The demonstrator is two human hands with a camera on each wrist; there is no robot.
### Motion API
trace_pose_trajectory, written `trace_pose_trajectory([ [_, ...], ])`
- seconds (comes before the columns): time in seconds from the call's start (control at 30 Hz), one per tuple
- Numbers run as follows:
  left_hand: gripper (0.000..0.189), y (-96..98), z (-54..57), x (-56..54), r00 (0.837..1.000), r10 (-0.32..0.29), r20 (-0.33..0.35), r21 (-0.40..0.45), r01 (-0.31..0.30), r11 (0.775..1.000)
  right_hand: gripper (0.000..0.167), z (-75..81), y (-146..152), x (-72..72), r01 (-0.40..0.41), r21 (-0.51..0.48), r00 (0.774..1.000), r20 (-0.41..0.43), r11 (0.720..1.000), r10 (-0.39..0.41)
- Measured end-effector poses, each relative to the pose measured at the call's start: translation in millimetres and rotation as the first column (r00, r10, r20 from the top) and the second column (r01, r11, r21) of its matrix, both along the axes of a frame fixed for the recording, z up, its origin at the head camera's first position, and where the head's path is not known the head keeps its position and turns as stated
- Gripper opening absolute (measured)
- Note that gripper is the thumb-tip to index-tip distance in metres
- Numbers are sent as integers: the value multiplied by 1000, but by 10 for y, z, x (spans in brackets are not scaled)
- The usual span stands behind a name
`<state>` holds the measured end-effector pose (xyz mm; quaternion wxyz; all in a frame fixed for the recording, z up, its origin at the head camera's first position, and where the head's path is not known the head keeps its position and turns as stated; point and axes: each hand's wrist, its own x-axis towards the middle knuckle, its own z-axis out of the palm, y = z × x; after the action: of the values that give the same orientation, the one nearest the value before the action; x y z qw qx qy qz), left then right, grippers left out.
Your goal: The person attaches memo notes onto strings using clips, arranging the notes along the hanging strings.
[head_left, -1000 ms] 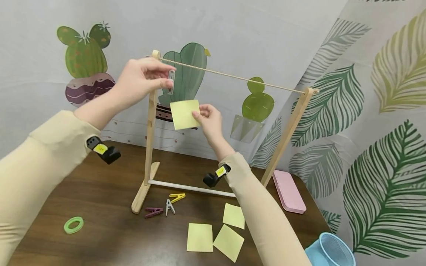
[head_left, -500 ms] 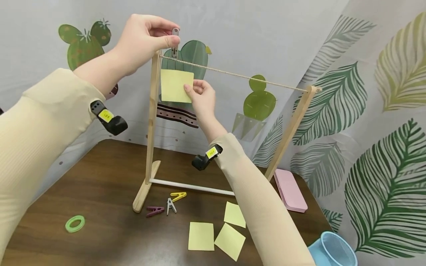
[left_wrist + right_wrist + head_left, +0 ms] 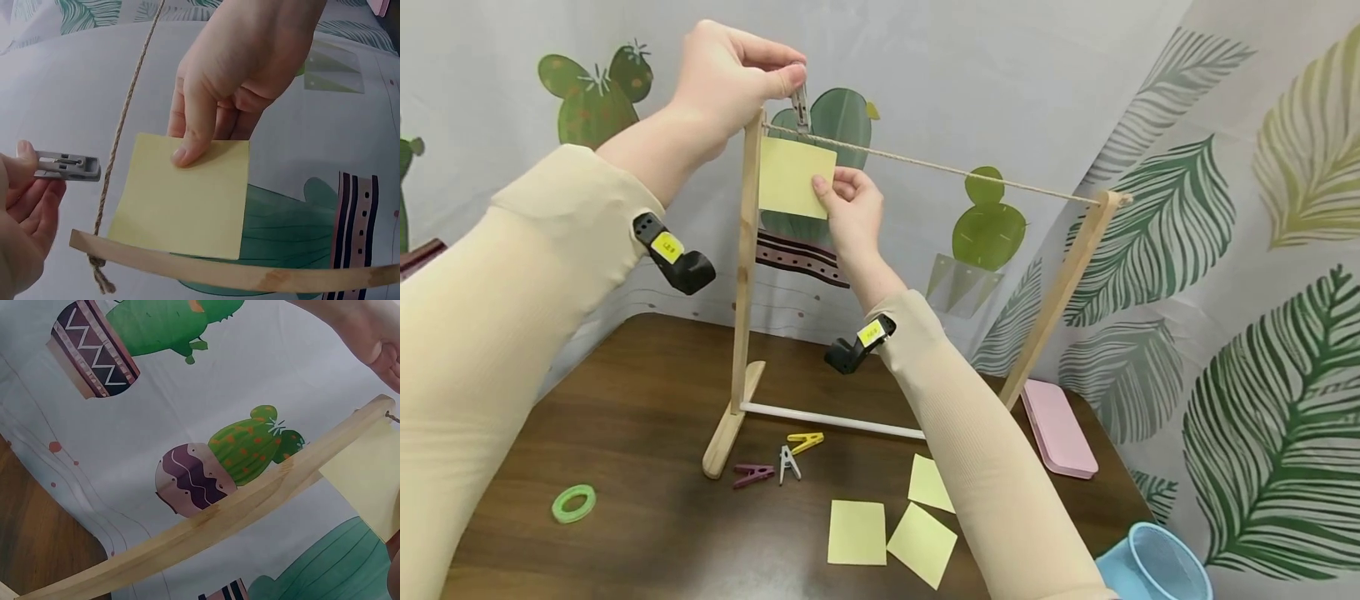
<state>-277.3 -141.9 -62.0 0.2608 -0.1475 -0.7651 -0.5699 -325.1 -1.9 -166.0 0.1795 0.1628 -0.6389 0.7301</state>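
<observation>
My left hand (image 3: 726, 83) pinches a grey clothespin (image 3: 801, 108) between thumb and fingers. The pin points down, its tip right at the rope (image 3: 925, 167) near the left post. In the left wrist view the clothespin (image 3: 67, 165) lies beside the rope (image 3: 128, 103). My right hand (image 3: 856, 204) pinches a yellow sticky note (image 3: 790, 179) by its right edge, thumb in front. The note's top edge is just under the rope, close to the left wooden post (image 3: 747, 250). In the right wrist view only part of the note (image 3: 369, 481) shows, beside the post.
Yellow (image 3: 807, 441), white (image 3: 788, 463) and purple (image 3: 752, 475) clothespins lie before the wooden frame. Three sticky notes (image 3: 857, 533) lie on the table (image 3: 647, 533). A green tape ring (image 3: 574, 504) is at left; a pink case (image 3: 1060, 429) and blue mesh cup (image 3: 1157, 562) at right.
Both hands have risen: the left brings the clothespin up and down onto the rope's level, and the right lifts the note to just below the rope near the left post.
</observation>
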Motion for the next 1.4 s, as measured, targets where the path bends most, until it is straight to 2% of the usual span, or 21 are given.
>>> trace_pose_trajectory([
  [0.3,27,50,-2,1,990,137,-27,-137,-140,981,21,2,45,6,-5,-7,1000,-27,1000,5],
  [0.5,23,78,1,-4,985,168,-30,-175,-170,970,21,28,71,34,-5,5,999,-35,1000,5],
  [0.67,26,105,-18,-16,980,199,-6,-227,-195,954,20,35,75,38,-6,5,999,-33,1000,6],
  [0.83,29,117,-44,-15,978,206,-20,-273,-204,940,21,42,74,36,-18,-3,999,-29,1000,18],
  [1.1,34,100,-56,9,979,205,-1,-333,-194,923,22,31,59,29,-32,2,999,-30,999,32],
  [1.4,43,76,-67,23,987,163,9,-396,-146,907,24,-1,73,-12,-43,7,998,-38,999,43],
])
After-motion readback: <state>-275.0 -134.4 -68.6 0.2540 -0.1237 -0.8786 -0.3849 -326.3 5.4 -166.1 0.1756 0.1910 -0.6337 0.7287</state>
